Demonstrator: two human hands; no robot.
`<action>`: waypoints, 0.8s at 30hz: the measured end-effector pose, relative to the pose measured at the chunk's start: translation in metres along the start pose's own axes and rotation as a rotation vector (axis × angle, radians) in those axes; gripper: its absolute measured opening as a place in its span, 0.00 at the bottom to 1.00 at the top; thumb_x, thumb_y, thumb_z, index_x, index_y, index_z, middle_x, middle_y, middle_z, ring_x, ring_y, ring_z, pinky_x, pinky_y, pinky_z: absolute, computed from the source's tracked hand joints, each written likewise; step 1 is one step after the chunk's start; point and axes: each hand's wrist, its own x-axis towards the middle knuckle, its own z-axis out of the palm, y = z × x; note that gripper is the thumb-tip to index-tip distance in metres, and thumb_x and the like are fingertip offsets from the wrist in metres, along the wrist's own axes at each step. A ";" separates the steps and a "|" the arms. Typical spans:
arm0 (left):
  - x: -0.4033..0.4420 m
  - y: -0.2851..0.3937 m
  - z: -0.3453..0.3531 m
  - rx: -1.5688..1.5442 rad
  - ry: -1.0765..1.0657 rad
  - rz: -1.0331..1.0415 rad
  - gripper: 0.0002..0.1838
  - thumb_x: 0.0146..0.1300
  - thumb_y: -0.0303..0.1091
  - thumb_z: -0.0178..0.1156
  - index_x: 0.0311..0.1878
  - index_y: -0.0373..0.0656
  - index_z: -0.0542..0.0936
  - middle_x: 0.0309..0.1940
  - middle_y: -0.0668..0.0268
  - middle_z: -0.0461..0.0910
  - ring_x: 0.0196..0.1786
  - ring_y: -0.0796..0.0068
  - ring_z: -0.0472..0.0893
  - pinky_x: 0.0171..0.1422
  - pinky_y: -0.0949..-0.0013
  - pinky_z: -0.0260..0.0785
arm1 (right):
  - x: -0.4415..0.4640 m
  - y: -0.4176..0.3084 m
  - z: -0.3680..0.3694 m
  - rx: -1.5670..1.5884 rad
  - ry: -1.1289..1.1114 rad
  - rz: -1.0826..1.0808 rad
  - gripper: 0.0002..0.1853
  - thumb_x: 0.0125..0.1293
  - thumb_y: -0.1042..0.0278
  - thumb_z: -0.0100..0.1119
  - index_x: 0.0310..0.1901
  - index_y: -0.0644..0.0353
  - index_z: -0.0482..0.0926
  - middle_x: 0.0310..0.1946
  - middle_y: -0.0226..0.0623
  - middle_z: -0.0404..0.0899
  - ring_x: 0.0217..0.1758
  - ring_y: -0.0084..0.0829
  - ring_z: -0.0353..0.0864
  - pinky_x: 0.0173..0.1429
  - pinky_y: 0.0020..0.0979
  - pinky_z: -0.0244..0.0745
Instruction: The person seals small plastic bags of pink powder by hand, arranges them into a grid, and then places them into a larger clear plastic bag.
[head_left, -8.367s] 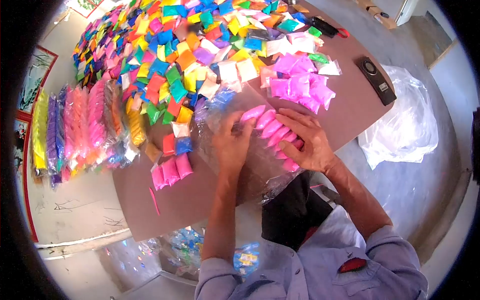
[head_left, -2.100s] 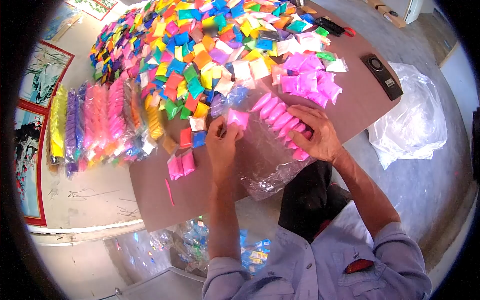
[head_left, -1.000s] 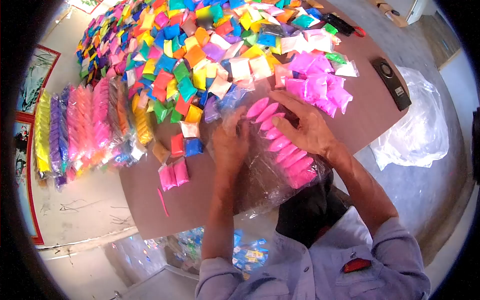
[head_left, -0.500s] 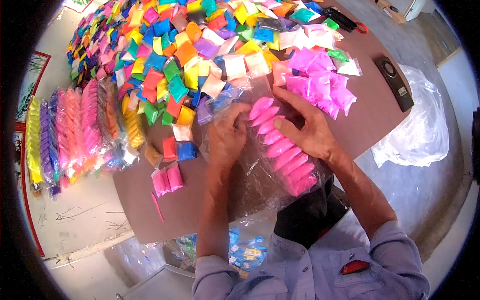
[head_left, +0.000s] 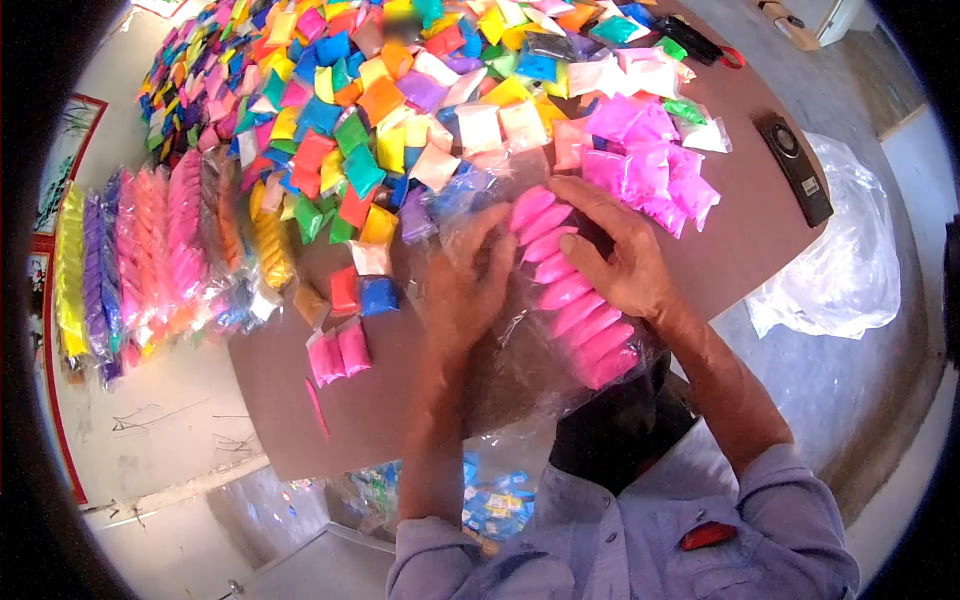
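A row of several pink packets lies overlapped inside a clear plastic bag at the table's near edge. My right hand is curved along the right side of the row, its thumb on the upper packets and its fingers past them. To the left of the row, my left hand is bent round the bag's clear film, fingertips close to the top packet; it is somewhat blurred. Two pink packets lie left of my left forearm, below a red packet and a blue packet.
A large heap of coloured packets covers the table's far side. Filled bags stand in a row at left. Magenta packets, a black device and a pink strip lie on the brown table. White plastic is beyond.
The loose pink packet earlier in my left hand is no longer seen there. The bagged row has turned more upright and lies nearer the table's edge. Three loose pink packets at left have become two.
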 end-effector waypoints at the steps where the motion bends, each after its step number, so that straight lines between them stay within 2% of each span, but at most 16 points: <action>1: 0.003 0.004 0.003 0.039 -0.034 -0.021 0.18 0.74 0.33 0.65 0.65 0.43 0.84 0.55 0.50 0.88 0.57 0.54 0.88 0.60 0.59 0.79 | 0.000 0.000 0.000 0.002 -0.001 -0.007 0.29 0.71 0.72 0.65 0.74 0.63 0.75 0.72 0.50 0.77 0.78 0.44 0.73 0.82 0.41 0.64; 2: 0.003 0.002 0.007 0.059 0.005 -0.006 0.16 0.75 0.32 0.65 0.63 0.43 0.85 0.53 0.57 0.89 0.56 0.66 0.87 0.61 0.63 0.78 | 0.001 0.001 0.001 -0.026 0.030 -0.029 0.29 0.69 0.71 0.67 0.72 0.63 0.76 0.70 0.51 0.79 0.76 0.46 0.76 0.79 0.41 0.68; 3: 0.003 -0.004 0.007 0.063 0.010 0.001 0.16 0.75 0.32 0.65 0.63 0.43 0.85 0.53 0.57 0.89 0.56 0.66 0.87 0.61 0.63 0.78 | 0.001 0.001 0.000 -0.054 0.063 -0.051 0.29 0.68 0.69 0.70 0.70 0.64 0.78 0.68 0.53 0.80 0.73 0.47 0.80 0.77 0.40 0.73; 5: -0.001 -0.014 0.005 0.074 0.103 0.111 0.15 0.74 0.34 0.66 0.61 0.43 0.86 0.53 0.54 0.89 0.53 0.56 0.89 0.58 0.59 0.80 | -0.001 -0.001 -0.001 -0.056 0.061 -0.031 0.29 0.68 0.69 0.70 0.70 0.64 0.78 0.68 0.53 0.80 0.73 0.46 0.80 0.76 0.40 0.73; 6: -0.007 -0.013 0.002 0.089 0.110 0.110 0.15 0.74 0.34 0.66 0.61 0.43 0.86 0.53 0.54 0.89 0.53 0.56 0.89 0.58 0.59 0.80 | -0.001 -0.002 0.000 -0.054 0.051 -0.007 0.28 0.68 0.70 0.70 0.70 0.64 0.78 0.68 0.52 0.81 0.73 0.46 0.80 0.76 0.39 0.73; 8: -0.032 -0.009 -0.011 0.041 0.111 -0.063 0.13 0.72 0.32 0.68 0.58 0.42 0.86 0.49 0.57 0.89 0.49 0.59 0.89 0.55 0.62 0.81 | -0.003 0.001 0.004 -0.002 0.067 -0.003 0.28 0.69 0.70 0.70 0.69 0.64 0.79 0.67 0.51 0.81 0.73 0.43 0.80 0.76 0.38 0.72; 9: -0.045 -0.007 -0.022 0.062 0.122 -0.071 0.13 0.72 0.32 0.68 0.58 0.42 0.86 0.49 0.57 0.89 0.49 0.59 0.89 0.55 0.62 0.81 | -0.003 0.003 0.006 0.027 0.090 0.008 0.27 0.69 0.70 0.70 0.69 0.64 0.79 0.67 0.50 0.82 0.73 0.41 0.80 0.77 0.38 0.72; 11: -0.071 -0.002 -0.040 0.127 0.220 -0.191 0.12 0.70 0.30 0.70 0.54 0.41 0.87 0.47 0.58 0.89 0.45 0.62 0.88 0.52 0.65 0.81 | -0.004 0.007 0.009 0.068 0.093 0.018 0.27 0.70 0.69 0.70 0.69 0.64 0.79 0.66 0.48 0.82 0.73 0.39 0.80 0.77 0.37 0.71; 13: -0.093 -0.023 -0.072 0.244 0.279 -0.131 0.10 0.69 0.29 0.70 0.52 0.41 0.87 0.48 0.58 0.89 0.43 0.65 0.88 0.49 0.67 0.81 | -0.005 0.010 0.009 0.091 0.098 0.032 0.26 0.71 0.69 0.70 0.69 0.64 0.79 0.66 0.47 0.83 0.72 0.37 0.80 0.77 0.36 0.71; 15: -0.108 -0.037 -0.103 0.494 0.379 -0.148 0.15 0.69 0.34 0.72 0.55 0.40 0.87 0.47 0.58 0.89 0.42 0.65 0.89 0.46 0.65 0.82 | -0.005 0.013 0.009 0.105 0.094 0.053 0.26 0.71 0.69 0.70 0.69 0.63 0.79 0.65 0.45 0.83 0.70 0.35 0.80 0.76 0.36 0.71; 16: -0.113 -0.040 -0.112 0.499 0.389 -0.151 0.15 0.69 0.34 0.72 0.55 0.40 0.87 0.47 0.58 0.89 0.42 0.65 0.89 0.46 0.65 0.82 | -0.005 0.013 0.010 0.114 0.098 0.065 0.25 0.71 0.68 0.70 0.69 0.63 0.79 0.65 0.44 0.83 0.70 0.34 0.80 0.76 0.34 0.71; 18: -0.119 -0.044 -0.126 0.850 0.379 -0.100 0.16 0.66 0.35 0.73 0.54 0.39 0.87 0.45 0.55 0.89 0.42 0.56 0.90 0.48 0.58 0.83 | -0.006 0.012 0.009 0.134 0.080 0.103 0.25 0.72 0.69 0.69 0.68 0.63 0.80 0.65 0.43 0.83 0.70 0.34 0.80 0.76 0.34 0.71; 19: -0.120 -0.046 -0.128 0.852 0.387 -0.098 0.16 0.66 0.35 0.73 0.54 0.39 0.87 0.45 0.55 0.89 0.42 0.56 0.90 0.48 0.58 0.83 | -0.005 0.012 0.008 0.144 0.072 0.148 0.24 0.72 0.69 0.69 0.68 0.62 0.80 0.65 0.42 0.84 0.70 0.33 0.80 0.75 0.34 0.72; 21: -0.123 -0.049 -0.129 0.827 0.306 -0.225 0.18 0.64 0.41 0.73 0.52 0.41 0.85 0.50 0.53 0.88 0.52 0.46 0.87 0.55 0.48 0.81 | -0.005 0.013 0.009 0.171 0.077 0.145 0.24 0.72 0.69 0.69 0.68 0.62 0.80 0.64 0.42 0.84 0.69 0.32 0.81 0.75 0.33 0.72; 22: -0.125 -0.050 -0.129 0.826 0.307 -0.220 0.18 0.64 0.41 0.73 0.52 0.41 0.85 0.50 0.53 0.88 0.52 0.46 0.87 0.55 0.48 0.81 | -0.005 0.013 0.009 0.198 0.083 0.147 0.23 0.73 0.69 0.68 0.68 0.62 0.80 0.64 0.41 0.84 0.68 0.32 0.81 0.75 0.33 0.72; 24: -0.128 -0.043 -0.126 0.942 0.282 -0.149 0.20 0.66 0.39 0.73 0.57 0.41 0.84 0.50 0.54 0.87 0.48 0.55 0.88 0.52 0.55 0.82 | -0.005 0.012 0.008 0.211 0.084 0.153 0.23 0.73 0.70 0.68 0.67 0.62 0.80 0.64 0.41 0.84 0.68 0.31 0.81 0.74 0.33 0.72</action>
